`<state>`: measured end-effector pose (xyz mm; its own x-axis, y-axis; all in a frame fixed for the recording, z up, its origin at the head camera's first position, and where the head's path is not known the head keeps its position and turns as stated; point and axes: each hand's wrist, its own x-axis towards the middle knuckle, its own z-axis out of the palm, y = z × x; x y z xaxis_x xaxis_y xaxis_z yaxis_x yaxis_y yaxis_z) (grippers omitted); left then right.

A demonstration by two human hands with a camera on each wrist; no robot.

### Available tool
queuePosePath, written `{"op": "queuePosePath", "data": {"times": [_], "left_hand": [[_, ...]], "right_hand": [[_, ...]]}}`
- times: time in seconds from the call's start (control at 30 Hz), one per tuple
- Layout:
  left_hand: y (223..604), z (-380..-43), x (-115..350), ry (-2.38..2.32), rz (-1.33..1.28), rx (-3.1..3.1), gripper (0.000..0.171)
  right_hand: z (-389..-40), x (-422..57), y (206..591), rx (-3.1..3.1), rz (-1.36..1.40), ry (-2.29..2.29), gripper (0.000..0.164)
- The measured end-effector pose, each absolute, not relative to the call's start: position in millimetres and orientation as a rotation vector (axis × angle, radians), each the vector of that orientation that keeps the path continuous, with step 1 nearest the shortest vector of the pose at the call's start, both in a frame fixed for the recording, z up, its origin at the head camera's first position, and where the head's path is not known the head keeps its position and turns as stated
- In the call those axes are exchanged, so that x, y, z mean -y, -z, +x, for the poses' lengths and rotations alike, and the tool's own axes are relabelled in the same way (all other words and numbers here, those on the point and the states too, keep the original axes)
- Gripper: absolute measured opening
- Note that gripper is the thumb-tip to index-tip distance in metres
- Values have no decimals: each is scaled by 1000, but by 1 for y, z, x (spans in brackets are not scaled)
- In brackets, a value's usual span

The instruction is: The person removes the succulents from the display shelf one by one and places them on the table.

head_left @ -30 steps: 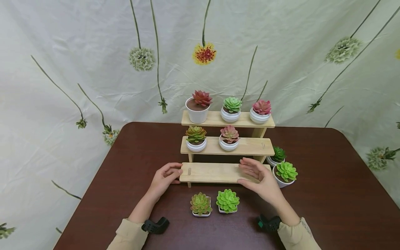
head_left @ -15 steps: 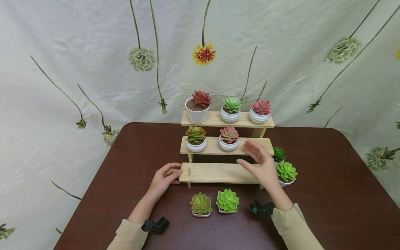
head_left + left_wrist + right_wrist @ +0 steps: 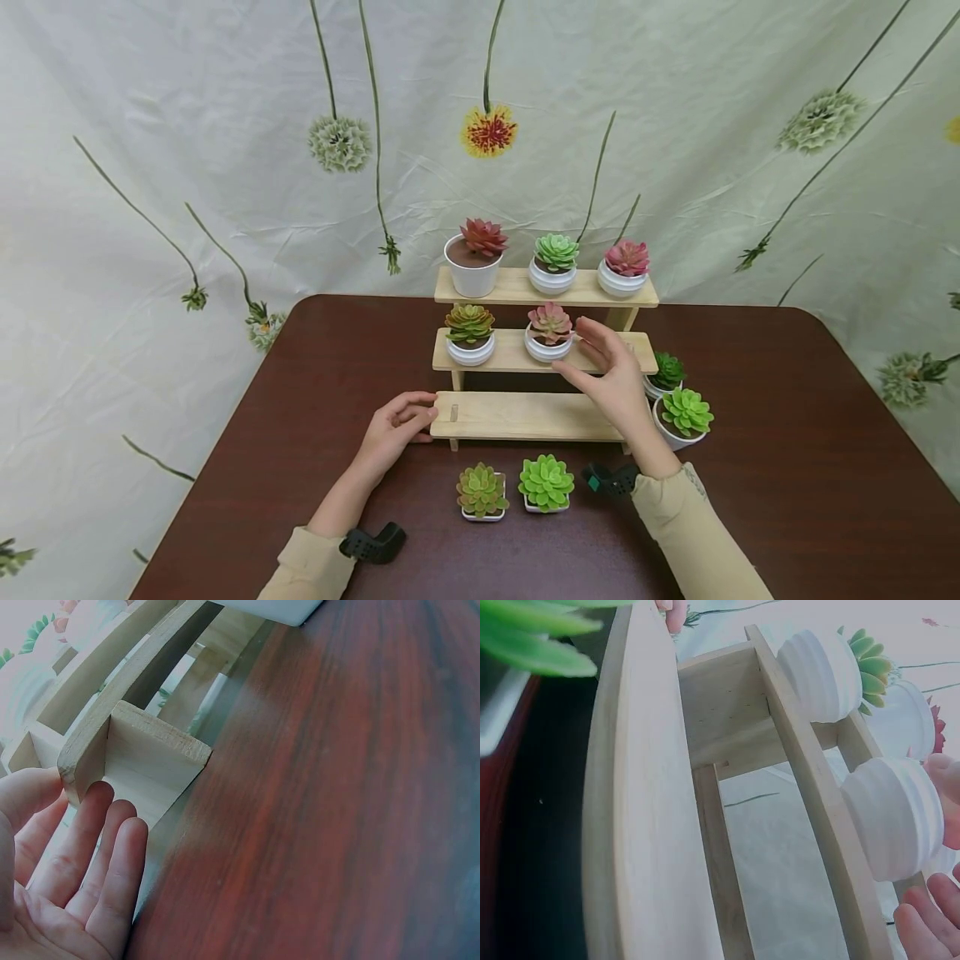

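Note:
A three-tier wooden plant stand (image 3: 517, 416) stands on the table. My left hand (image 3: 397, 423) holds the left end of its lowest shelf; in the left wrist view the thumb and fingers lie around the shelf's corner (image 3: 82, 761). On the middle shelf are an olive-green succulent (image 3: 470, 323) and a pink succulent (image 3: 551, 323), both in white ribbed pots. My right hand (image 3: 611, 379) reaches over this shelf, thumb and fingers spread just right of the pink succulent. In the right wrist view its white pot (image 3: 892, 817) sits close to the fingers; contact is unclear.
The top shelf carries a red succulent (image 3: 483, 237), a pale green one (image 3: 557, 252) and a deep pink one (image 3: 627, 260). Two green potted succulents (image 3: 686, 412) stand right of the stand. Two small square-potted succulents (image 3: 546, 483) stand in front. A floral cloth (image 3: 225, 150) hangs behind.
My right hand has risen from above the lowest shelf's right end to the middle shelf, then moved left toward the pink succulent. My left hand has stayed in place.

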<state>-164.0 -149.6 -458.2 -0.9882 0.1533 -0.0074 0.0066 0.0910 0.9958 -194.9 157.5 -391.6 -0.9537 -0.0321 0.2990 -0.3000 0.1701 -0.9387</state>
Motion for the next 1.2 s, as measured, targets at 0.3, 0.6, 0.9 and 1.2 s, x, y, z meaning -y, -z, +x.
{"op": "queuePosePath", "data": {"times": [0.3, 0.6, 0.9, 1.2], "left_hand": [[487, -174, 155, -2071, 193, -2250, 33], [485, -174, 156, -2072, 193, -2237, 34], [484, -175, 156, -2071, 167, -2221, 34], [484, -175, 155, -2048, 146, -2241, 34]], "right_hand": [[-205, -151, 401, 2282, 317, -1809, 68], [-209, -145, 399, 2470, 278, -1598, 78], [-210, -143, 398, 2477, 255, -1533, 71], [-207, -144, 403, 2404, 216, -1536, 67]]}}
